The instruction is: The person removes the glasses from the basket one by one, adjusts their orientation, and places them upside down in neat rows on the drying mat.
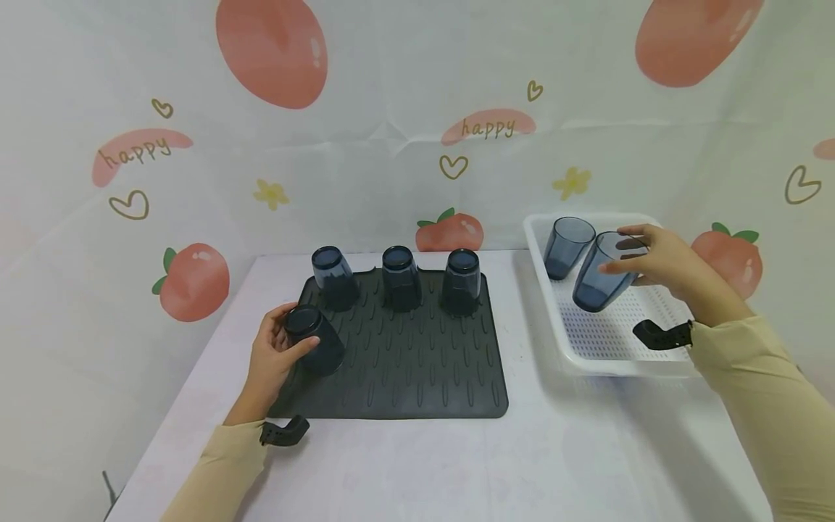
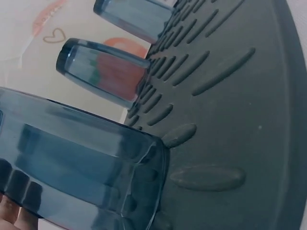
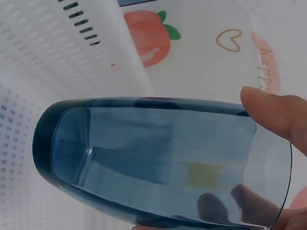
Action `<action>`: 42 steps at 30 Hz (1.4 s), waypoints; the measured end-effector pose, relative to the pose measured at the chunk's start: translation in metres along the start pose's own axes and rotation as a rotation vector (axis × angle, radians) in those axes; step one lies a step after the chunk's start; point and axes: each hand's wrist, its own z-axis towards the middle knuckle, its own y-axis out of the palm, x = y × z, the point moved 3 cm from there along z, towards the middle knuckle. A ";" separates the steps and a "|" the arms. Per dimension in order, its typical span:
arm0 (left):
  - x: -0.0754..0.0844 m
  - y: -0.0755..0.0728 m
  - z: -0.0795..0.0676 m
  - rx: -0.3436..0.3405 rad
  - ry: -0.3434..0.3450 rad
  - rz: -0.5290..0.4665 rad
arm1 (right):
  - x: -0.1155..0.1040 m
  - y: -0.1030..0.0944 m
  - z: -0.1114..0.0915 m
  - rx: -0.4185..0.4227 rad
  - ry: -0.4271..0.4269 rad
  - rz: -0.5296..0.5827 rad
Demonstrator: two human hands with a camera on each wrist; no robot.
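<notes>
At the left end of the dark drying mat, my left hand holds a blue glass that is upside down, thumb in front and fingers behind. In the left wrist view, that glass has its rim down at the ribbed mat. My right hand grips a second blue glass near its rim, tilted above the white basket. The right wrist view shows the thumb on one side of this clear blue glass and fingers on the other.
Three upside-down glasses stand in a row along the mat's back: left, middle and right. Another glass leans upright in the basket's back left corner. A printed cloth hangs behind the white table.
</notes>
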 end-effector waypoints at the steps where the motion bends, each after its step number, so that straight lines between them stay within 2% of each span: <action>1: 0.001 -0.001 0.000 0.000 -0.003 0.007 | -0.001 0.000 -0.001 0.000 -0.006 0.003; 8: 0.004 -0.006 0.001 0.029 -0.013 0.047 | -0.008 0.002 -0.012 0.008 -0.030 0.014; 15: 0.022 -0.004 0.001 0.093 0.061 0.064 | -0.016 0.004 -0.022 0.030 -0.030 0.014; 21: 0.039 -0.001 0.001 0.091 0.141 0.104 | -0.018 0.006 -0.030 0.059 -0.038 0.036; 28: 0.062 0.008 -0.001 0.070 0.308 0.175 | -0.023 0.004 -0.041 0.161 -0.050 0.046; 32: 0.077 0.018 -0.001 0.043 0.391 0.160 | -0.026 0.004 -0.045 0.197 -0.071 0.065; 36: 0.086 0.026 -0.001 0.006 0.438 0.084 | -0.034 0.007 -0.051 0.208 -0.094 0.091; 42: 0.097 0.039 -0.002 -0.055 0.458 0.061 | -0.046 0.015 -0.061 0.205 -0.148 0.171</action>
